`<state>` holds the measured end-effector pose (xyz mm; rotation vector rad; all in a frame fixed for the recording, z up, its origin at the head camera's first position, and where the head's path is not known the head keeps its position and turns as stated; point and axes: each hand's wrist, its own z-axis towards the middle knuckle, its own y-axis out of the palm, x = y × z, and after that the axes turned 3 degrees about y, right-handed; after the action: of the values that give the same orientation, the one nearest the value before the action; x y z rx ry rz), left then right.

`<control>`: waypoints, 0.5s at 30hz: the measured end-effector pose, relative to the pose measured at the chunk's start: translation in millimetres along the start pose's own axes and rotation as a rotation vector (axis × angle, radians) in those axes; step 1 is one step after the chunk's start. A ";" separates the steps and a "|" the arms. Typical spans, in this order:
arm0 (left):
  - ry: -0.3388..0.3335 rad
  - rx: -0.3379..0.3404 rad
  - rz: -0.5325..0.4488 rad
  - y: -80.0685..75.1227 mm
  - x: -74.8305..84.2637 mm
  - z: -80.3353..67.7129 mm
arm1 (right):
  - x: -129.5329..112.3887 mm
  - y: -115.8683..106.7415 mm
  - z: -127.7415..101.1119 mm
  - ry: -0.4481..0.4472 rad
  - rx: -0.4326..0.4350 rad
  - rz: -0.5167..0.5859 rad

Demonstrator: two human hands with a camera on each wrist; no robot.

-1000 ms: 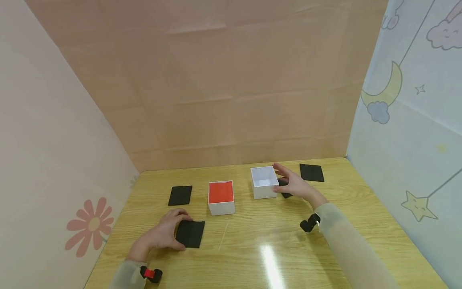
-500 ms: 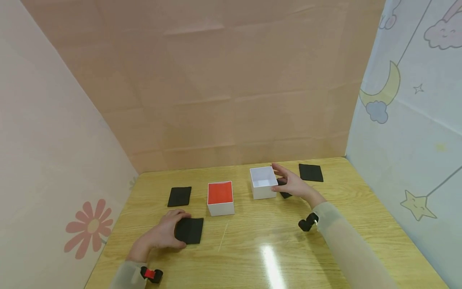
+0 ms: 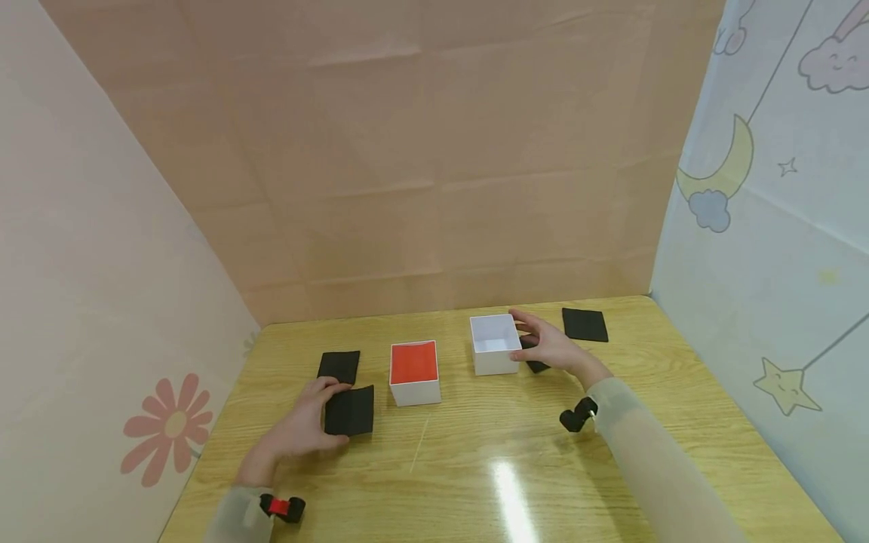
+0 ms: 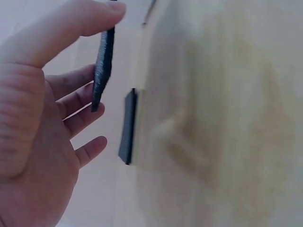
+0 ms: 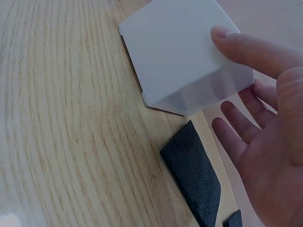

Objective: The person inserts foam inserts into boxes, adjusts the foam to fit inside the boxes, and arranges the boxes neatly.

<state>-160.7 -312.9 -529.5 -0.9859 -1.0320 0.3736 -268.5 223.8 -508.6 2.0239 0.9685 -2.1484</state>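
Note:
My left hand (image 3: 314, 422) pinches a black foam square (image 3: 349, 412) between thumb and fingers. In the left wrist view the held square (image 4: 104, 66) shows edge-on, raised above the table. Just behind it lies a second black foam square (image 3: 339, 366), partly overlapped by the fingertips. My right hand (image 3: 551, 347) grips an open white box (image 3: 495, 363), thumb on its front face and fingers at the back. The right wrist view shows the thumb across the white box (image 5: 175, 52). Partly hidden under that hand is another black foam square (image 5: 194, 175) on the table.
Between the hands stands a second white box (image 3: 416, 392) with a red inside or top surface (image 3: 414, 363). One more black square (image 3: 585, 325) lies at the back right of the wooden table (image 3: 462, 452). Upright panels enclose the back and both sides.
My left hand has lifted the black foam square off the table and carried it slightly back and left, tilting it. The right hand stays on the white box almost unmoved.

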 end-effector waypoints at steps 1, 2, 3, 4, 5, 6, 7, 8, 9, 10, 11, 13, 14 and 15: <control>0.004 0.016 -0.003 -1.9 -0.1 0.8 | 0.0 0.0 0.6 0.003 -0.004 0.006; 0.008 0.031 -0.011 -4.3 0.5 2.0 | 0.0 0.1 1.1 0.004 -0.008 0.010; 0.015 0.044 -0.019 -6.9 1.8 3.4 | 0.1 -0.1 1.5 0.006 -0.014 0.014; 0.014 0.052 -0.035 -9.7 3.7 5.2 | 0.3 -0.5 1.7 0.006 -0.018 0.016; 0.019 0.061 -0.052 -12.1 6.0 7.5 | 0.6 -0.9 1.9 0.006 -0.024 0.018; 0.030 0.071 -0.061 -14.3 8.5 10.5 | 0.8 -1.3 1.9 0.006 -0.028 0.021; 0.035 0.079 -0.070 -16.7 12.3 13.7 | 1.2 -1.6 1.8 0.005 -0.032 0.023; 0.041 0.087 -0.081 -18.8 16.2 17.5 | 1.5 -1.8 1.5 0.003 -0.036 0.028; 0.049 0.095 -0.083 -19.9 19.9 22.1 | 2.2 -2.1 1.1 0.001 -0.041 0.034; 0.052 0.103 -0.084 -20.6 23.5 26.7 | 2.9 -2.4 0.7 -0.001 -0.045 0.043; 0.056 0.111 -0.081 -21.0 27.5 31.8 | 3.7 -2.5 0.4 -0.002 -0.048 0.051; 0.066 0.122 -0.070 -21.3 36.1 42.8 | 5.4 -2.9 0.0 -0.009 -0.053 0.060; 0.076 0.127 -0.064 -20.7 40.8 48.4 | 6.3 -3.1 0.0 -0.014 -0.055 0.064; 0.087 0.132 -0.063 -19.9 45.4 54.4 | 7.1 -3.3 0.0 -0.018 -0.056 0.067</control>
<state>-187.6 -265.4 -480.0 -0.8427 -0.9458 0.3397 -270.9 229.1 -513.7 1.9788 0.9342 -2.0784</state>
